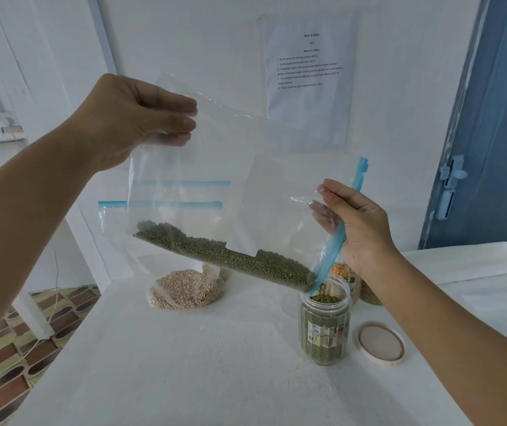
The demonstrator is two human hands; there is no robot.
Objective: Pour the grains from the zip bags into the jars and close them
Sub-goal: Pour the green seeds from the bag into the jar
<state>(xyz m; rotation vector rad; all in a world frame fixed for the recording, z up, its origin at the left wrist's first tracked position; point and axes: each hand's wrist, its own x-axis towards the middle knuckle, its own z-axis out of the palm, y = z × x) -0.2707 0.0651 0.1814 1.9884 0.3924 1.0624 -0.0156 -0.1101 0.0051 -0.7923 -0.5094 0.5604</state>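
A clear zip bag [240, 179] with a blue zip strip hangs tilted above the table, and green mung beans [233, 259] lie along its lower edge. My left hand [129, 118] pinches the bag's raised bottom corner. My right hand [359, 222] grips the bag by its blue zip mouth, which points into an open clear jar [324, 327] nearly full of green beans. The jar's beige lid [381, 342] lies flat on the table to the jar's right.
A second zip bag of pale grains [184, 287] leans against the wall at the back of the white table [184, 364]. Behind the open jar stand two more jars [353, 278], partly hidden by my right hand. The table's left edge drops to a tiled floor.
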